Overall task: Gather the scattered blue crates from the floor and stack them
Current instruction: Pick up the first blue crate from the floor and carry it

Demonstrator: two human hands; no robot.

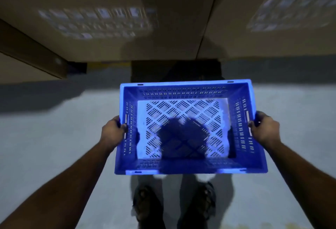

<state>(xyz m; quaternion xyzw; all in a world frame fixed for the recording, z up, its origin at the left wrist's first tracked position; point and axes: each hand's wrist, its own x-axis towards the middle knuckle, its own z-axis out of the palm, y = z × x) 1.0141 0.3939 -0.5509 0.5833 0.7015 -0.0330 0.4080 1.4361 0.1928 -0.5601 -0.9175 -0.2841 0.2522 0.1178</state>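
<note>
Blue plastic formed the crate (189, 127), which hung in the air above the grey floor (45, 137), held level between both hands with its open top facing up. Its left short wall was gripped by the left hand (113, 134), fingers curled through the handle slot; the right hand (265, 128) gripped the right short wall the same way, fingers wrapped round the rim at the slot. Slotted vents ran along all four walls, and the base was a diagonal lattice of slits, pale where light struck it and dark in the middle under a shadow. Nothing lay inside. Beneath the near edge of the crate stood the person's two feet in dark sandals (205, 203). Bare floor spread wide to the left and right of the crate. Just beyond its far edge sat a dark, blurred object (174, 70) against tall brown cardboard boxes (91, 19) that closed off the far side.
</note>
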